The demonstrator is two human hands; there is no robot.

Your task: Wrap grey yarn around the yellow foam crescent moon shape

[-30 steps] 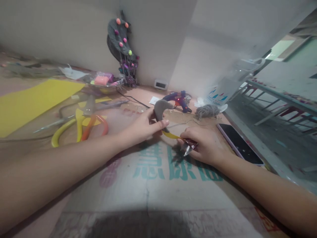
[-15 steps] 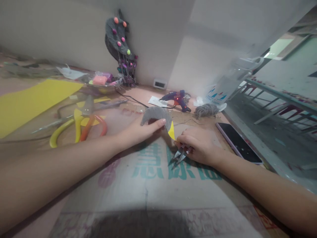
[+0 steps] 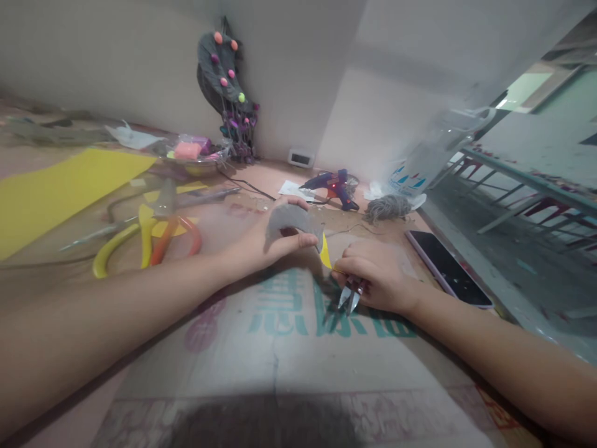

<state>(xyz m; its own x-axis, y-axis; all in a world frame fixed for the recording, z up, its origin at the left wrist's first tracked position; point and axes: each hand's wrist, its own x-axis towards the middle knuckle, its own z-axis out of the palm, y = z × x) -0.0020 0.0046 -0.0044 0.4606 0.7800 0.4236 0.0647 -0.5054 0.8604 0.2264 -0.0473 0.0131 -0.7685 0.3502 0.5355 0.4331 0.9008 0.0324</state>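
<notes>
In my left hand (image 3: 275, 246) is a crescent (image 3: 293, 218) wrapped in grey yarn, gripped between thumb and fingers above the cardboard. A bare yellow tip (image 3: 325, 252) sticks out of the crescent's right end. My right hand (image 3: 377, 274) is closed at the end of that tip, its fingertips pinched there. The same hand also keeps a small pair of thread snips (image 3: 349, 300) in its palm, blades apart and pointing down toward me. Whether yarn runs between the two hands is too blurred to see.
Pliers and scissors with yellow and orange handles (image 3: 149, 242) lie left, near a yellow sheet (image 3: 69, 186). Behind stand a glue gun (image 3: 333, 185), a grey yarn ball (image 3: 389, 207) and a decorated grey crescent (image 3: 219, 68). A phone (image 3: 450, 267) lies right, by the table edge.
My left hand has turned the crescent slightly, its fingers now showing over the top edge and the thumb lower. My right hand and the snips have shifted a little to the right.
</notes>
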